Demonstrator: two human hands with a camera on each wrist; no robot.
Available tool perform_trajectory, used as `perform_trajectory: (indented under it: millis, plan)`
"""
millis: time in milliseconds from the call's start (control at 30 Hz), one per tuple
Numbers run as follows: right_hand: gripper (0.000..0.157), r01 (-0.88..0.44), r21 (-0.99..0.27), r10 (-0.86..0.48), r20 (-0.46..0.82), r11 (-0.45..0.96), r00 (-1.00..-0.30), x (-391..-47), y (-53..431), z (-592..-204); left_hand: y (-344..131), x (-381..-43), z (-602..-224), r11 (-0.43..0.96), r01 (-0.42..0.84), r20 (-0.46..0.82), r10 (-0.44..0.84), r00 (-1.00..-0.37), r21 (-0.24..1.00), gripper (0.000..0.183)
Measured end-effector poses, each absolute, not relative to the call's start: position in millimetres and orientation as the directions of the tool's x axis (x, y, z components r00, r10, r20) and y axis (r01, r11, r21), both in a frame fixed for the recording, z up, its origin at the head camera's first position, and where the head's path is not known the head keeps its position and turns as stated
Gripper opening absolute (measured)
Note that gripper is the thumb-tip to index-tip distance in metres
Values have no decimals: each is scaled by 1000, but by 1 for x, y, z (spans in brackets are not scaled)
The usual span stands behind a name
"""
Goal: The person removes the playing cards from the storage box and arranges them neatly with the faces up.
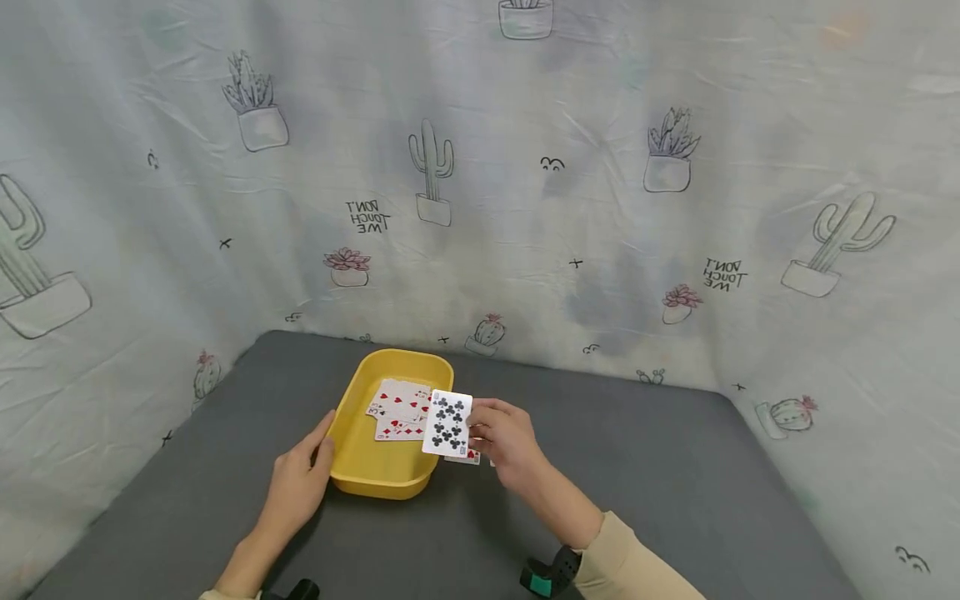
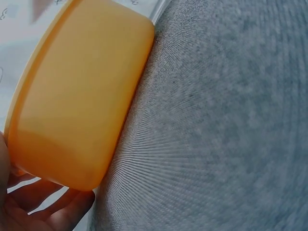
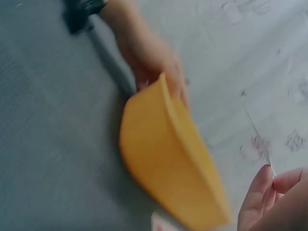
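Head view: yellow tray (image 1: 382, 468) on the grey worktop (image 1: 637, 483). Several cards (image 1: 397, 408) lie face up inside, overlapping, hearts and diamonds among them; exact count hidden by the overlap. Right hand (image 1: 506, 437) pinches a clubs card (image 1: 447, 423), a ten by its pips, over the tray's right edge, not yet let go. Left hand (image 1: 300, 475) at the tray's left side, fingers resting on it, not clenched; whether the thumb hooks over the rim, cannot tell.

Progress, my judgement: part-way. Done: the cards inside the tray. In hand: the clubs card. Left: at least one red card (image 1: 463, 457) outside, just beside the tray's right wall, partly covered from above by the held one. White sliver (image 1: 492, 463) below the right hand, perhaps another card; too little shows to be sure.

Left wrist view adds the fingers against the tray's outer wall and its base down on the worktop; no cards there. Right wrist view has the held card nearly edge-on, between thumb and fingers, raised off the worktop, plus a blurred card corner near the tray. Card faces inside the tray: head view only.
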State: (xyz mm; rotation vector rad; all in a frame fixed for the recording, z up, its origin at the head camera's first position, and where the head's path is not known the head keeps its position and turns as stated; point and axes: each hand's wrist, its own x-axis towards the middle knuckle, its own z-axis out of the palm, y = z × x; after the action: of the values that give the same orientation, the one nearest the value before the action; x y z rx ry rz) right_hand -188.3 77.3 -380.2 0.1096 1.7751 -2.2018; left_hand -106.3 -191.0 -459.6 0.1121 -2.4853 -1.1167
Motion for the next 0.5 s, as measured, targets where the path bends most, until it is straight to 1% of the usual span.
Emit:
perform_trajectory:
  millis: [167,267,400,500]
  plan:
    - [27,258,-950,-118,-240,-177,-964,-200,116,-400,-190,-105,-457,672,84,324,-242,-915,736,43]
    - [26,225,-967,-63,-219,-119,-974,-205,145,-408,-189,-106,-456,668,89,326,-237,-915,738,43]
    - [26,202,-979,-29,-201,-14,-979,-214,183,-418,-189,-106,-457,678,82,328,-243,-913,731,43]
    - [26,200,-979,-8,-200,28,-980,-220,202,-422,-191,-106,-457,687,72,328,-250,-911,723,43]
